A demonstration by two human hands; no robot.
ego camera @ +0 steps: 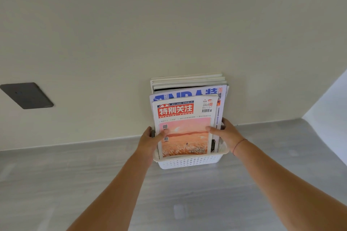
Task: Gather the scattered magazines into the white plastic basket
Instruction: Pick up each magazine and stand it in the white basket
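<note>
Several magazines stand upright in the white plastic basket, which sits on the grey floor against the cream wall, toward 5 o'clock from the middle of the head view. The front magazine, with a red masthead and an orange field picture, is in the basket; a blue NBA title rises behind it, with more spines at 12 o'clock of the stack.

My left hand is at the stack's 9 o'clock edge, thumb laid flat across the front cover and the other fingers curled round the edge, their tips out of sight. My right hand mirrors it at 3 o'clock: thumb on the cover, fingers wrapped round the right edge. A red thread circles that wrist. I cannot tell whether the hidden fingers also touch the basket rim.

I see no loose magazines on the floor, so I judge the gathering close to done and this step to be squaring the stack. To do it well I would press both sides inward evenly, tap the lower edges down to the basket bottom, and lean the stack back toward the wall so the tall covers do not flop forward when I let go.

At 9 o'clock on the wall is a dark plate.
</note>
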